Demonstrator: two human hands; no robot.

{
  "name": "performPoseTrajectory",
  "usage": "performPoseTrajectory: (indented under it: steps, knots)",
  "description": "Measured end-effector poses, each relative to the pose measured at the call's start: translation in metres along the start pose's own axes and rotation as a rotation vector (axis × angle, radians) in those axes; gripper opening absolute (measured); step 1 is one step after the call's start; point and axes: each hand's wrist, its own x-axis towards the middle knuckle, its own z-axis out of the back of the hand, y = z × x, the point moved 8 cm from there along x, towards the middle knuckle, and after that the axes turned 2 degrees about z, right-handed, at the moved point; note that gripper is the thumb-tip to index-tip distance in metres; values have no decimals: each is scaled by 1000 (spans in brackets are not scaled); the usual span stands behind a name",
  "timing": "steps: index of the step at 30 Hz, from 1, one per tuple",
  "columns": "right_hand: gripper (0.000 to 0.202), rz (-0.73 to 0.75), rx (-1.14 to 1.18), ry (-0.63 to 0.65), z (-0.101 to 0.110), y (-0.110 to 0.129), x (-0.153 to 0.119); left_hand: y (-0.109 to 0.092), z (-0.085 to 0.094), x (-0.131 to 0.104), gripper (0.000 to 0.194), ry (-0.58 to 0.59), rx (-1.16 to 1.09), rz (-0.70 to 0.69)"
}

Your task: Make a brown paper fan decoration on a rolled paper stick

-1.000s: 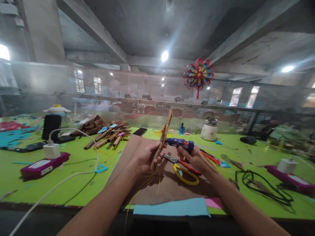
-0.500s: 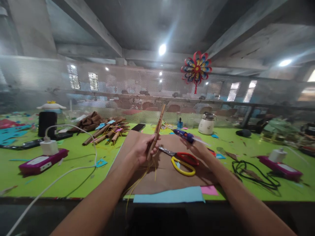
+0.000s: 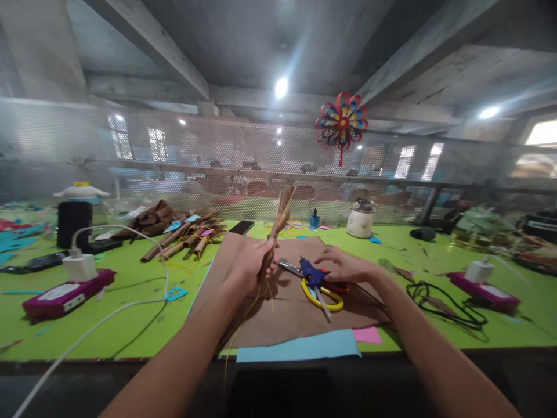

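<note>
Left hand (image 3: 250,270), centre of frame: grip closed around one brown paper roll (image 3: 282,217), stood upright and slightly tilted, its upper end frayed; yellow strands (image 3: 237,335) trail below it.

Right hand (image 3: 348,266), right of centre: fingers bent loosely at the rear of a blue glue gun (image 3: 311,271); whether that grip is released or touching cannot be told. A translucent stick (image 3: 322,302) projects from the gun.

Scissors (image 3: 291,267), with yellow and red handles: beneath the glue gun, partly covered, on a brown paper sheet (image 3: 278,325) at lower centre.

Counter (image 3: 130,316), green: carries all the above.

Blue paper strip (image 3: 300,346) and pink paper piece (image 3: 368,335): side by side, bottom centre, along the front edge.

Further brown rolls (image 3: 189,235), piled: left of centre.

Dark phone (image 3: 242,227): just right of the pile.

White jug (image 3: 360,223), dark top: right of centre, behind the right hand.

Purple power strip (image 3: 65,297), white plug fitted: lower left.

Black cable (image 3: 435,316), coiled: lower right.
</note>
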Motion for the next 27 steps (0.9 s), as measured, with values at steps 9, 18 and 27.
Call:
performPoseTrajectory:
  steps: [9, 18, 27]
  knots:
    - [37, 12, 758, -341, 24, 48, 34, -29, -17, -24, 27, -41, 281, -246]
    - [29, 28, 1040, -482, 5, 51, 43, -42, -31, -43, 23, -10, 328, -195]
    - [23, 69, 1016, -527, 10, 55, 34, -32, -30, -32, 17, 27, 206, -180]
